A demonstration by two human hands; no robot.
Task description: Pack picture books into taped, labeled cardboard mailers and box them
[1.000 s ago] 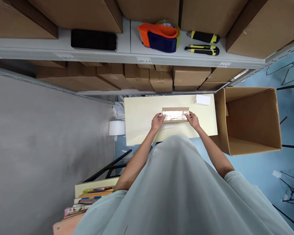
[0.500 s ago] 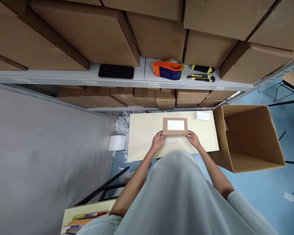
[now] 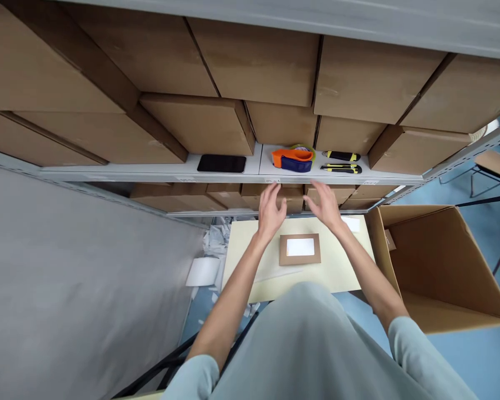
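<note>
- The left hand and the right hand are empty, fingers loosely extended and thumbs apart, near the middle of the frame.
- The orange and dark-blue plastic tape dispenser lies just above them in the frame, on the grey metal shelf; its long axis runs left to right, and neither hand looks clearly nearer.
- The flat brown cardboard box with a white label lies below and between the hands, untouched, on the pale-yellow rectangular bench.
</note>
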